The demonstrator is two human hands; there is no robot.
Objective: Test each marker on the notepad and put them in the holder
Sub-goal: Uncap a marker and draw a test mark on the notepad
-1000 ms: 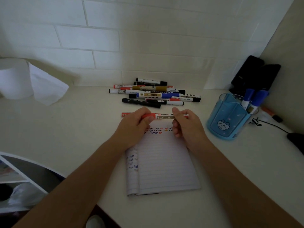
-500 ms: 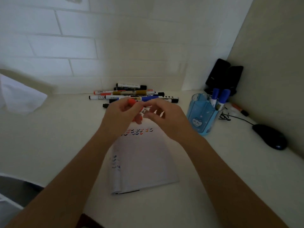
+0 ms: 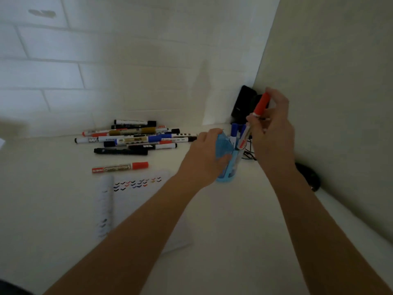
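**Red-capped marker poised over the steadied holder**

The right hand (image 3: 274, 128) pinches a red-capped marker (image 3: 262, 105) by its upper barrel, with the fingers curled round it, directly above the holder (image 3: 223, 144). The marker's long axis runs steeply, with the cap up and leaning away to the holder's far right. Its lower end sits at the rim, beside the blue-capped markers (image 3: 234, 129) standing inside.

The coming move looks like a short drop along that axis, down and slightly toward the person. Only the right hand is placed to make it. The left hand (image 3: 202, 156) grips the holder's near-left wall with its fingers wrapped round it, apparently to steady it.

How far the marker's lower end has entered cannot be told, because the tinted wall, the fingers and blur confuse that spot. Whether the holder stands quite upright is also unclear.

- **Left of the holder:** the notepad (image 3: 144, 209) lies flat with rows of coloured ticks across its top. A loose red marker (image 3: 120, 167) lies just past its upper edge.
- **Farther left of the holder:** a pile of markers (image 3: 136, 137) lies by the wall.
- **Right of the holder:** a dark mouse (image 3: 308, 176) is partly cut off by the right forearm.
- **Behind the holder:** a black object (image 3: 242, 103) is mostly hidden by the right hand.
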